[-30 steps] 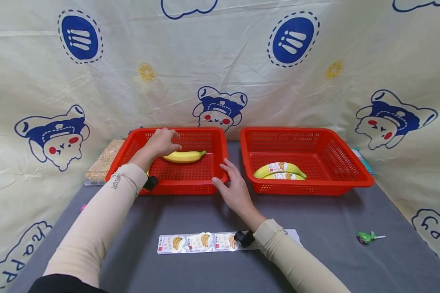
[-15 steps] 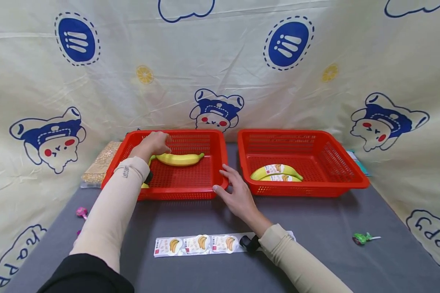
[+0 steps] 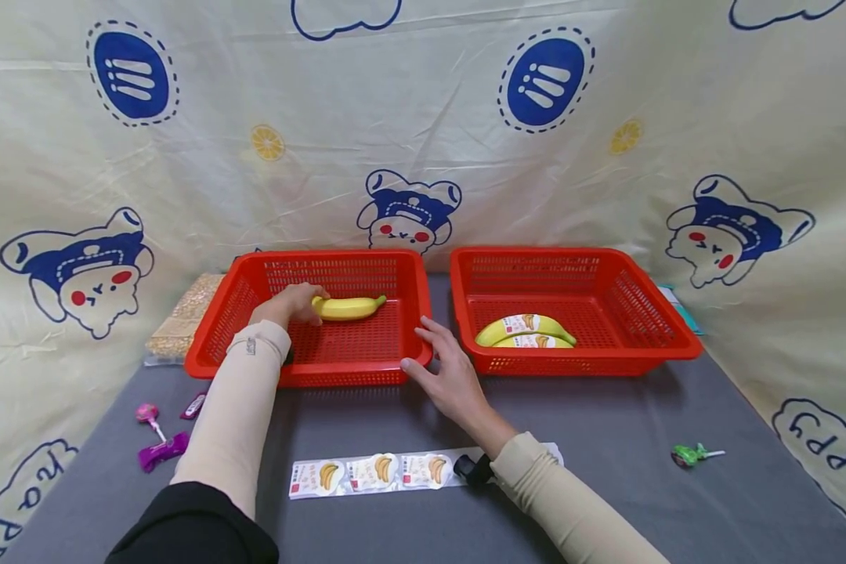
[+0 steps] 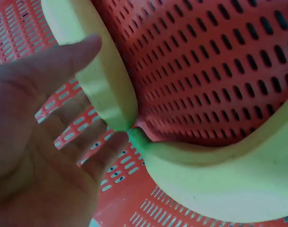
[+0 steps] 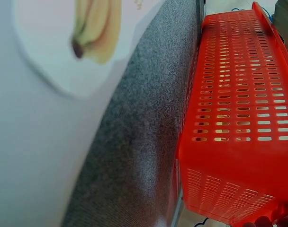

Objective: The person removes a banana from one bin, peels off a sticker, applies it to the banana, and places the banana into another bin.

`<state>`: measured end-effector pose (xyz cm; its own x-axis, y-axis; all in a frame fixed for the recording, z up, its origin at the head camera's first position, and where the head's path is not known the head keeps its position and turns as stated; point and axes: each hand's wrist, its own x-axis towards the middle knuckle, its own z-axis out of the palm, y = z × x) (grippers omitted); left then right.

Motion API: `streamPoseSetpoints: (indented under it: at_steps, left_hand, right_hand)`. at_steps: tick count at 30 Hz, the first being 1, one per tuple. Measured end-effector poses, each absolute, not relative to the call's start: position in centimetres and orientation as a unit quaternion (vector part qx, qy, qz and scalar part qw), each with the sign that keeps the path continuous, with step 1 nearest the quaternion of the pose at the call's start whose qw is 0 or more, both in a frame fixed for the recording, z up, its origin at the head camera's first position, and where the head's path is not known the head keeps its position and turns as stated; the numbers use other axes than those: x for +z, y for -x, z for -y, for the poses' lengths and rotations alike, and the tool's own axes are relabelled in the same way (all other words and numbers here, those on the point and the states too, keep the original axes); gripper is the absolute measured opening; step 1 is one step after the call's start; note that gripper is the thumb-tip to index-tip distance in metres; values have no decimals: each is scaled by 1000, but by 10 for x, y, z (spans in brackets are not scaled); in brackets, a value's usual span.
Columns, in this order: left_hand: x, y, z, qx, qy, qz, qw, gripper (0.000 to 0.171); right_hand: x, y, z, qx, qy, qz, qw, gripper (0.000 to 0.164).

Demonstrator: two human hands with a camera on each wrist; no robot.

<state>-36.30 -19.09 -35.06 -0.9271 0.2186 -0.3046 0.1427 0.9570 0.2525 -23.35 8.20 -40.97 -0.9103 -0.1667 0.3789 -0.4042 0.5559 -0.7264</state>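
In the head view my left hand (image 3: 291, 304) reaches into the left red basket (image 3: 352, 374), close by the left end of a yellow banana (image 3: 348, 308). The left wrist view shows its thumb across one banana (image 4: 106, 78), with the fingers extended at that fruit's far side. A second banana (image 4: 220, 182) lies there with its green stem against the first one's end. My right hand (image 3: 447, 376) rests with spread fingers at the left basket's front right corner. At the bottom of the right wrist view its fingertips (image 5: 263, 221) show at the basket wall.
A right red basket (image 3: 592, 352) holds bananas (image 3: 525, 330) with labels. A banana-sticker strip (image 3: 381, 474) lies in front, partly under the right wrist. Purple candy (image 3: 164, 452), a pink lollipop (image 3: 146, 413) and a green lollipop (image 3: 689, 454) lie around. A grain bag (image 3: 183, 321) stands left.
My left hand has moved down into the left basket toward its middle. The left sleeve has shifted right, uncovering the purple candy. The right hand stays at the basket corner.
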Motion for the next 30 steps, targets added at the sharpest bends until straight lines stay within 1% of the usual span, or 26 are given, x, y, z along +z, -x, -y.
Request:
streamPoseSetpoints:
  at_steps: [6,13,21,24,27,30]
  left_hand:
    - [-352,359,187,90,-96,-975,182,60]
    - [-347,348,189,120,-25,-966,227,64]
    - [-345,342,188,81,-14,-971,224,71]
    - [-347,344,187,74,-26,-971,224,65]
    - [-351,350,187,80,-57,-971,219,55]
    - [-353,357,188,103,-89,-971,198,47]
  right_hand:
    - [-408,234,-82,443,-164,871,136,61]
    - [-407,233,-81,442,-163,873,128,61]
    - [-409,233,-81,451,-156,870,125,60]
    - [-409,232,-81,451,-156,870,125,61]
    - [-409,232,-81,452,-158,869,124,61]
    - [-410,232,-81,454,-158,868,122,62]
